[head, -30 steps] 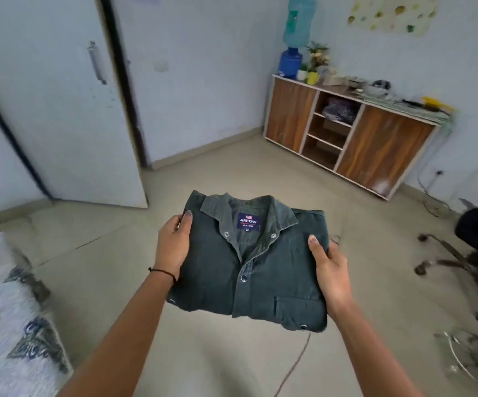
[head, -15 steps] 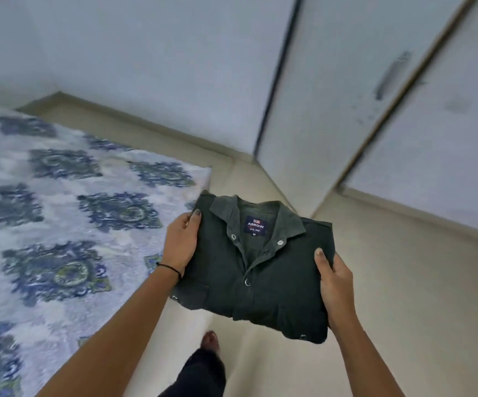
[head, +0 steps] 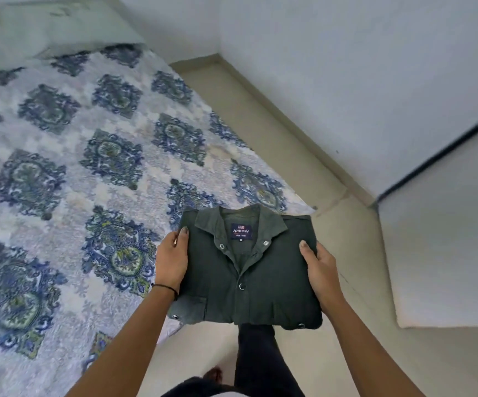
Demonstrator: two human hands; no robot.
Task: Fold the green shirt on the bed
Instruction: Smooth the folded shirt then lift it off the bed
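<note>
While held up in the air by both hands, found already folded into a compact rectangle: green shirt, front upward, collar at the far side, navy neck label reading ARROW in plain view. Seen partly against the near right edge of the bed and partly against the beige floor, apart from both. Noted left hand at the shirt's left edge, thumb laid on top beside the collar, fingers hidden under the cloth; grip taken on the shirt between thumb and concealed fingers. Noted right hand at the opposite edge in like manner, thumb on top, fingers beneath and out of sight; grip likewise holding the shirt. Recorded a thin black band round the left wrist. Recorded metal snaps at the collar and at both lower corners of the fold, a dark button on the placket, and a pocket at the lower left. Logged on the bed a pale bedspread with blue-green medallions, and a pale pillow at its far end beside the white wall. Logged below the shirt a leg in dark trousers and a foot on the floor. Logged at right a white panel with a dark edge, door or cupboard front not determinable.
</note>
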